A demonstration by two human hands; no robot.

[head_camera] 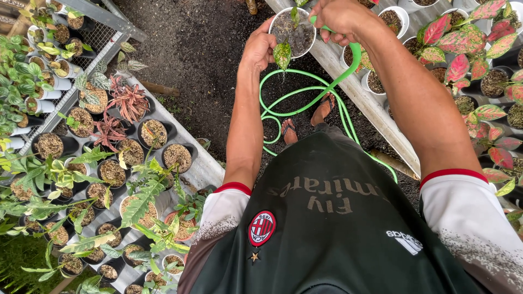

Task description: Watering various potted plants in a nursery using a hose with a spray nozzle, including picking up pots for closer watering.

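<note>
My left hand [259, 48] grips the rim of a white pot [294, 32] filled with wet dark soil and a small speckled green plant whose leaf [282, 55] hangs over the edge. My right hand [339, 18] is closed around the end of a green garden hose [348, 65], held right at the pot's far side. The hose runs down from that hand and coils on the dark ground [207, 49] in loops [283, 109] near my sandalled feet [322, 109].
A bench [202, 170] on the left carries several black pots of green and reddish plants. On the right, a long plank bench [376, 109] holds white pots and pink-leaved plants [463, 49]. Dark soil ground lies between the two.
</note>
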